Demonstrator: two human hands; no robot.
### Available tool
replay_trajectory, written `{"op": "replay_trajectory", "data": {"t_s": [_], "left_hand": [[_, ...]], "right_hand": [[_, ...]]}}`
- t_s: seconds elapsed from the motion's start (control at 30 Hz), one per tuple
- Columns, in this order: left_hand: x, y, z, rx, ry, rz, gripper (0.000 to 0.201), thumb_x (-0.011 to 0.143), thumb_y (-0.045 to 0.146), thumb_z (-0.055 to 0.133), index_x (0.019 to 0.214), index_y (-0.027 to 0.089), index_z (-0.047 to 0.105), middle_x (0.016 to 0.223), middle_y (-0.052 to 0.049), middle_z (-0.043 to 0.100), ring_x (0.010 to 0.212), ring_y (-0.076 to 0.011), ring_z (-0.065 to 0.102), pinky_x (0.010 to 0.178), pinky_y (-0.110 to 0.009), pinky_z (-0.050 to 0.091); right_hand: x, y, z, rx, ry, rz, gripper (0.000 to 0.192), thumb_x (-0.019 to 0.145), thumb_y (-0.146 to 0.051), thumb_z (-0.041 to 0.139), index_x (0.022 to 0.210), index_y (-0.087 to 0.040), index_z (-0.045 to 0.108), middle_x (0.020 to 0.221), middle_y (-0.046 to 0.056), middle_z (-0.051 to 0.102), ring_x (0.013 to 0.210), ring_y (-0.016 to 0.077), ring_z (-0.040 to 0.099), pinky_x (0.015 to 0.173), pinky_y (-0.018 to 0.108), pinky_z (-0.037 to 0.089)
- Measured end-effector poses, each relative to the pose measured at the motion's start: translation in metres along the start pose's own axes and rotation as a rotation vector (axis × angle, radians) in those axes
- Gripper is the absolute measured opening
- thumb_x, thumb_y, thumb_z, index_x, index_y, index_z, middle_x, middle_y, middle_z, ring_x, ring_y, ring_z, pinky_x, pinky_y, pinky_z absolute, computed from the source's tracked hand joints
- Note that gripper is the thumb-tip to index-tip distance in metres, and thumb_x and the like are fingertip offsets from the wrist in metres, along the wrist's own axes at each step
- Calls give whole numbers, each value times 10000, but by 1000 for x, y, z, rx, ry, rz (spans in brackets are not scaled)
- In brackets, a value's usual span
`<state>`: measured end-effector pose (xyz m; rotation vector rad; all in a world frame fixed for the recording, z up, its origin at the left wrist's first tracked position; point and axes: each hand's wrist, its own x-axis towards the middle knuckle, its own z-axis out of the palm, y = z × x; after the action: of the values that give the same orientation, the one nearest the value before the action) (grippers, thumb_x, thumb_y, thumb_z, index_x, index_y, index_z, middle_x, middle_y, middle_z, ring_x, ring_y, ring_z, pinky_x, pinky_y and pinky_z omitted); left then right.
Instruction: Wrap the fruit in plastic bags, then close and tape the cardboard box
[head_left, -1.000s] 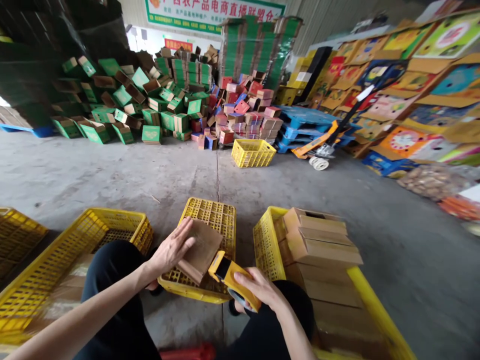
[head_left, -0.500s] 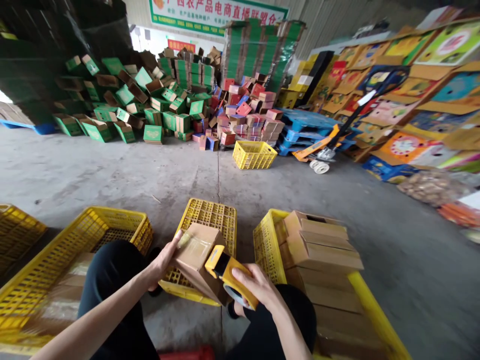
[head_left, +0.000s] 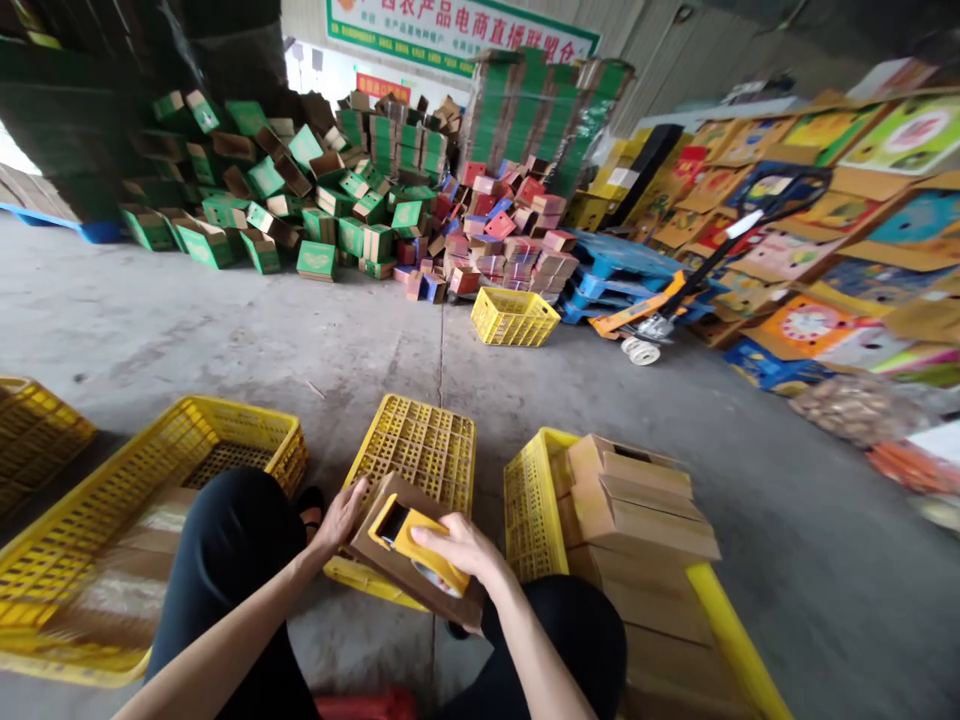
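Note:
A brown cardboard box (head_left: 390, 570) is tilted over the upturned yellow crate (head_left: 420, 440) between my knees. My left hand (head_left: 341, 515) lies against the box's left side, its thumb and fingers steadying it. In my right hand (head_left: 457, 545) is a yellow tape dispenser (head_left: 416, 540), with a roll of tape partly visible under the palm. The dispenser's head rests over the near face of the box. My hands hide part of the box's edges.
At my right a yellow crate (head_left: 536, 500) holds several cardboard boxes (head_left: 645, 500). Taped boxes (head_left: 120, 580) lie in the long crate (head_left: 45, 540) at my left. Farther off are a small yellow crate (head_left: 514, 318), a pallet jack (head_left: 645, 310) and heaped green cartons (head_left: 319, 260).
The tape dispenser has moved left from the box's right edge across its near face. The box has tipped so its taped top no longer shows. The view has shifted slightly.

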<state>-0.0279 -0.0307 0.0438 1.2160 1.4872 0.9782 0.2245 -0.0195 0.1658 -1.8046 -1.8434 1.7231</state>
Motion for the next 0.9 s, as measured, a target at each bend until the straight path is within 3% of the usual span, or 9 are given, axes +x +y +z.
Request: {"op": "replay_trajectory", "data": {"t_s": [0.17, 0.3, 0.5, 0.67, 0.9], "left_hand": [[-6, 25, -11, -52, -146, 81, 760, 1018, 719, 308, 1531, 202, 526, 1612, -86, 476, 1526, -314, 387, 1281, -518, 273], [-19, 8, -5, -40, -157, 107, 764, 1042, 691, 288, 1594, 182, 432, 1655, -95, 406, 1561, -302, 304, 1298, -523, 216], [-28, -12, -4, 20, -195, 169, 775, 1039, 693, 309, 1668, 242, 251, 1713, -84, 282, 1591, -287, 208, 1300, -523, 192], [-23, -9, -9, 69, -258, 186, 779, 1031, 705, 313, 1677, 283, 204, 1703, -72, 316, 1587, -287, 226, 1291, -540, 213], [-24, -6, -9, 88, -234, 204, 772, 1039, 695, 295, 1677, 272, 202, 1690, -75, 349, 1588, -277, 223, 1295, -525, 211]], "right_hand": [[38, -22, 28, -101, -48, 17, 446, 952, -537, 613, 759, -147, 710, 623, 115, 712, 537, 221, 693, 479, 291, 543], [40, -30, 29, -120, -35, 19, 424, 947, -505, 625, 712, -157, 689, 658, 133, 727, 568, 237, 704, 509, 324, 570], [34, -35, 29, -150, -40, 52, 393, 957, -489, 636, 763, -153, 698, 667, 122, 725, 622, 254, 726, 541, 333, 583], [41, -31, 30, -195, -74, 12, 480, 967, -561, 587, 715, -164, 686, 576, 96, 670, 529, 224, 679, 486, 314, 556], [43, -29, 28, -184, -108, 42, 442, 949, -565, 591, 769, -174, 690, 604, 121, 690, 584, 267, 724, 478, 329, 570]]}}
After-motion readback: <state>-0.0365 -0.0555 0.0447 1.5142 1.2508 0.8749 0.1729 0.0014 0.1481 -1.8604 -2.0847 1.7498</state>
